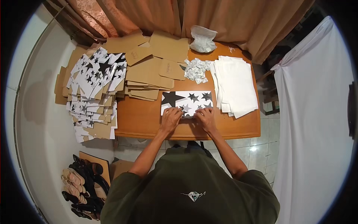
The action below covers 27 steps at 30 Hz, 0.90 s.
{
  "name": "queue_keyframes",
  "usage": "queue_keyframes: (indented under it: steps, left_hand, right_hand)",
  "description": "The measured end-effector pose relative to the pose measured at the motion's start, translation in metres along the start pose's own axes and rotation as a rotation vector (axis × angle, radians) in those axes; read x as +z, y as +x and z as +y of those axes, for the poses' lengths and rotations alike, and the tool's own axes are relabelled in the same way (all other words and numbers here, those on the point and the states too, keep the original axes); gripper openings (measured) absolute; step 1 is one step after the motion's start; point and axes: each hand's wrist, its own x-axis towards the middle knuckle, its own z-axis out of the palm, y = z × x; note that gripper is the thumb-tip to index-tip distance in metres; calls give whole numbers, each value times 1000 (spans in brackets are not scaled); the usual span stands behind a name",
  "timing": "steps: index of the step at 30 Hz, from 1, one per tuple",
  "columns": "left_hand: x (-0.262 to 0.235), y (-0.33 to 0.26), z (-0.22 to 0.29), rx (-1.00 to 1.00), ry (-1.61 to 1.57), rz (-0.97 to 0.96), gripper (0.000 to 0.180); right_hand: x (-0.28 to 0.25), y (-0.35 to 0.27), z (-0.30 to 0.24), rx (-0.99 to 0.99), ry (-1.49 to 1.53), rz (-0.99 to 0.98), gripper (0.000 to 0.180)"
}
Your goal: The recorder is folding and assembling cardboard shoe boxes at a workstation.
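Observation:
A white box printed with black and grey stars lies near the front middle of the wooden table, its lid side up. My left hand holds its near left part, fingers bent over the top and near edge. At the near right part, my right hand grips the same edge in the same way, thumb side inward. A dark strip shows along the near edge between the two hands. My thumbs are partly hidden.
Star-printed flat cardboard is piled at the left, beside brown cardboard sheets. Behind the box lie small white packets and a clear plastic bag. White paper sheets are stacked at right. Shoes stand on the floor, lower left.

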Motion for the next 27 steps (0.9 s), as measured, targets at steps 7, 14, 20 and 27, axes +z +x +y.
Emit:
queue_keyframes:
  steps: [7, 14, 20, 27]
  left_hand:
    - [-3, -3, -4, 13, -21, 35, 25]
    - [4, -5, -5, -22, 15, -13, 23]
    - [8, -2, -8, -23, -7, -11, 23]
    - [5, 8, -8, -26, -2, -11, 23]
  right_hand:
    - [7, 1, -8, 3, -14, 47, 12]
    - [5, 5, -17, 12, -56, 115, 16]
    - [6, -18, -26, -7, -58, 55, 32]
    - [16, -23, -32, -9, -176, 77, 49]
